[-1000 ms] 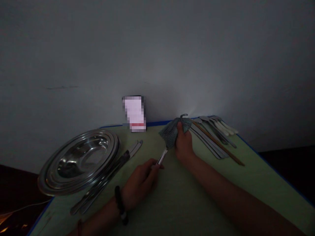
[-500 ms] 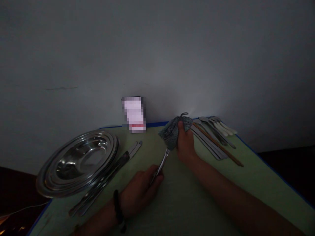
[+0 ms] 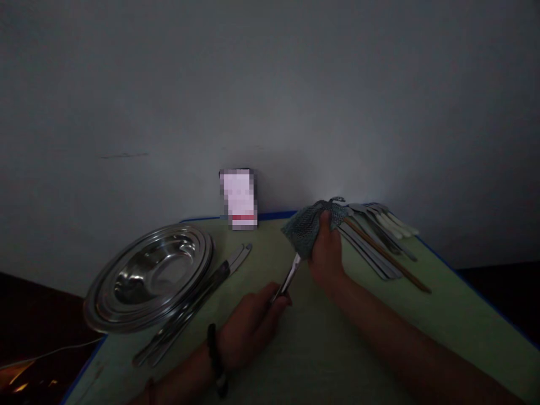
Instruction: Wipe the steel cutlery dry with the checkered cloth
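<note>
My left hand (image 3: 257, 323), with a dark bracelet at the wrist, is closed on the handle of a shiny metal piece of cutlery (image 3: 290, 275). Its far end is covered by a grey-green woven dishcloth (image 3: 310, 225) with a small loop on top, so I cannot tell its kind. My right hand (image 3: 327, 253) grips the dishcloth around that end, thumb on top. Just left of my left hand, several table knives (image 3: 198, 298) lie side by side on the table (image 3: 337, 349). Beyond my right hand, chopsticks (image 3: 392, 259) rest beside flat metal strips (image 3: 367, 253).
Stacked metal dishes (image 3: 206, 242) stand at the table's left, beside the knives. A phone (image 3: 239, 197) with a blurred screen leans against the wall (image 3: 295, 84). White-handled cutlery (image 3: 399, 225) lies at the back right. A cable (image 3: 54, 351) hangs at the left.
The view has shifted slightly, so everything sits a little further right. Both hands keep their hold, the dishcloth still wrapped around the cutlery's far end.
</note>
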Motion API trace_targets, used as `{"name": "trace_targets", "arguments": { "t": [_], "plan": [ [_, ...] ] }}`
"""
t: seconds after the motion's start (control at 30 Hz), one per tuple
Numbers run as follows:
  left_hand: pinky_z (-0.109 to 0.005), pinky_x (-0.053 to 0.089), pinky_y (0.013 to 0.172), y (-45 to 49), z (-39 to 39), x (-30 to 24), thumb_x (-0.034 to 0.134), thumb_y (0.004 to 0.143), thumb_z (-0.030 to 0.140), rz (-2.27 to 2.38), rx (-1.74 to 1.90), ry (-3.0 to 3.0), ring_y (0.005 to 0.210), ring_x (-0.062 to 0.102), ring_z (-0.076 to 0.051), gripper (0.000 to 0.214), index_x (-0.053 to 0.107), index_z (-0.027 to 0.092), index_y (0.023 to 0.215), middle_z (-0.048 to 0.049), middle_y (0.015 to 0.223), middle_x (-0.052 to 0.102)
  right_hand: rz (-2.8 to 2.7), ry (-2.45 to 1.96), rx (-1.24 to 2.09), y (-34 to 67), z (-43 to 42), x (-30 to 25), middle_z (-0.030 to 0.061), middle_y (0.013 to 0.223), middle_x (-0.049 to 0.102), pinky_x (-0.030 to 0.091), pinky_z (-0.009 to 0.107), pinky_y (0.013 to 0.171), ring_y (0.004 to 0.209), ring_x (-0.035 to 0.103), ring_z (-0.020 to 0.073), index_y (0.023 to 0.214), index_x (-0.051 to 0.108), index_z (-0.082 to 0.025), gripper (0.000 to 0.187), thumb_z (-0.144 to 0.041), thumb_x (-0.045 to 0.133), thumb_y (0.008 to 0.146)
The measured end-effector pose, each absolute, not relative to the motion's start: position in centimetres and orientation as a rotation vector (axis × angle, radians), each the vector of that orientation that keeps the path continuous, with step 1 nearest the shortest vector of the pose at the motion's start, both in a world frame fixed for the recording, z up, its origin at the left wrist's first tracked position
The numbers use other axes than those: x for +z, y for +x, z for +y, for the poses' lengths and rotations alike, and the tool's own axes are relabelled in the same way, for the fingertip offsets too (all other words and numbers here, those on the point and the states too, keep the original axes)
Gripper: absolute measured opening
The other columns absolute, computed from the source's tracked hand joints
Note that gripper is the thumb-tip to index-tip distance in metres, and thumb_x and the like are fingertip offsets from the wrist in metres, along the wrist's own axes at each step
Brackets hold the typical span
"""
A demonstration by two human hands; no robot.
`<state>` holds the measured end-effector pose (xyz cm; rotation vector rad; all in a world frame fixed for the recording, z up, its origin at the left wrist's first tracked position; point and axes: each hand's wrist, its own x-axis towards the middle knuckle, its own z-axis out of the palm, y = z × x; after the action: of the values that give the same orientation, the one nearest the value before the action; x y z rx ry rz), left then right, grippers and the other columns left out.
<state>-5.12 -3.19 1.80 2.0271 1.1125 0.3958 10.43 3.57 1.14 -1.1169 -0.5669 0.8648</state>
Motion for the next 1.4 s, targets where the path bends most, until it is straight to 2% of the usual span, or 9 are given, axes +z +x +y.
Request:
{"name": "trace_targets", "arguments": {
  "t": [0.1, 0.23, 0.33, 0.43, 0.6, 0.73, 1.03, 1.23, 1.4],
  "plan": [
    [-0.025, 0.044, 0.062, -5.0, -2.9, 1.7, 0.031, 0.093, 0.036, 1.158, 0.550, 1.964, 0.066, 0.058, -0.017, 0.031, 0.056, 0.018, 0.089, -0.0027, 0.076, 0.064, -0.747, -1.303, 0.961, 8.3, 1.3, 0.8, 0.0058, 0.078, 0.067, 0.044, 0.030, 0.070, 0.077, 0.062, 0.0198, 0.078, 0.060, -0.016, 0.054, -0.067, 0.042, 0.077],
    [-0.026, 0.045, 0.071, -5.0, -2.4, 1.4, 0.037, 0.092, 0.032, 1.092, 0.659, 1.884, 0.073, 0.058, -0.018, 0.026, 0.059, 0.019, 0.097, -0.0023, 0.084, 0.066, -0.848, -1.313, 1.069, 6.6, -0.5, 0.6, 0.0084, 0.091, 0.069, 0.044, 0.029, 0.073, 0.087, 0.063, 0.0206, 0.088, 0.060, -0.016, 0.053, -0.064, 0.040, 0.079],
    [-0.025, 0.043, 0.064, -5.0, -2.3, 1.2, 0.038, 0.092, 0.035, 1.125, 0.660, 1.855, 0.067, 0.057, -0.017, 0.027, 0.060, 0.019, 0.094, -0.0009, 0.076, 0.065, -0.814, -1.304, 1.068, 6.9, 0.0, 0.5, 0.0083, 0.093, 0.068, 0.044, 0.030, 0.076, 0.090, 0.062, 0.0211, 0.091, 0.060, -0.016, 0.052, -0.063, 0.043, 0.078],
    [-0.023, 0.038, 0.052, -5.0, -2.7, 1.2, 0.034, 0.094, 0.040, 1.158, 0.603, 1.846, 0.054, 0.052, -0.015, 0.034, 0.059, 0.018, 0.089, 0.0027, 0.059, 0.056, -0.758, -1.267, 1.044, 8.0, 1.3, 0.9, 0.0062, 0.084, 0.067, 0.045, 0.030, 0.071, 0.081, 0.062, 0.0201, 0.086, 0.060, -0.016, 0.051, -0.064, 0.047, 0.075],
    [-0.026, 0.040, 0.066, -5.2, -3.2, 1.6, 0.027, 0.097, 0.039, 1.091, 0.740, 1.882, 0.072, 0.055, -0.016, 0.037, 0.057, 0.018, 0.089, -0.0007, 0.076, 0.059, -0.976, -1.147, 0.948, 10.8, 2.8, 3.2, 0.0012, 0.069, 0.060, 0.043, 0.026, 0.059, 0.063, 0.055, 0.0133, 0.075, 0.056, -0.017, 0.047, -0.064, 0.045, 0.078],
    [-0.024, 0.039, 0.058, -5.7, -2.7, 0.8, 0.032, 0.095, 0.044, 1.142, 0.936, 1.720, 0.066, 0.048, -0.015, 0.032, 0.051, 0.019, 0.090, 0.0006, 0.075, 0.051, -1.376, -1.158, 0.932, 12.8, 2.5, 5.8, 0.0002, 0.066, 0.059, 0.042, 0.025, 0.058, 0.060, 0.053, 0.0120, 0.073, 0.055, -0.018, 0.044, -0.059, 0.042, 0.083],
    [-0.023, 0.029, 0.045, -6.1, -2.5, 0.6, 0.037, 0.088, 0.057, 1.010, 1.144, 1.649, 0.050, 0.031, -0.011, 0.044, 0.042, 0.019, 0.065, 0.0046, 0.057, 0.034, -2.540, -1.049, 1.198, 13.7, 0.9, 8.3, 0.0057, 0.090, 0.067, 0.042, 0.025, 0.067, 0.075, 0.058, 0.0143, 0.097, 0.062, -0.015, 0.034, -0.044, 0.046, 0.087],
    [-0.024, 0.025, 0.042, -5.6, -3.1, 2.3, 0.039, 0.085, 0.052, 1.180, 1.111, 1.689, 0.046, 0.030, -0.011, 0.046, 0.039, 0.020, 0.052, 0.0038, 0.051, 0.034, -2.632, -1.100, 1.302, 14.6, 1.0, 8.7, 0.0033, 0.086, 0.067, 0.042, 0.023, 0.063, 0.072, 0.058, 0.0126, 0.096, 0.064, -0.016, 0.035, -0.045, 0.047, 0.086],
    [-0.025, 0.026, 0.041, -5.8, -2.1, 2.0, 0.038, 0.083, 0.048, 1.332, 1.154, 1.431, 0.041, 0.027, -0.010, 0.046, 0.034, 0.022, 0.046, 0.0043, 0.043, 0.030, -2.477, -1.408, 1.283, 18.9, 1.7, 9.5, 0.0020, 0.077, 0.066, 0.043, 0.024, 0.056, 0.066, 0.058, 0.0143, 0.088, 0.067, -0.017, 0.042, -0.054, 0.049, 0.081]
  ]
}}
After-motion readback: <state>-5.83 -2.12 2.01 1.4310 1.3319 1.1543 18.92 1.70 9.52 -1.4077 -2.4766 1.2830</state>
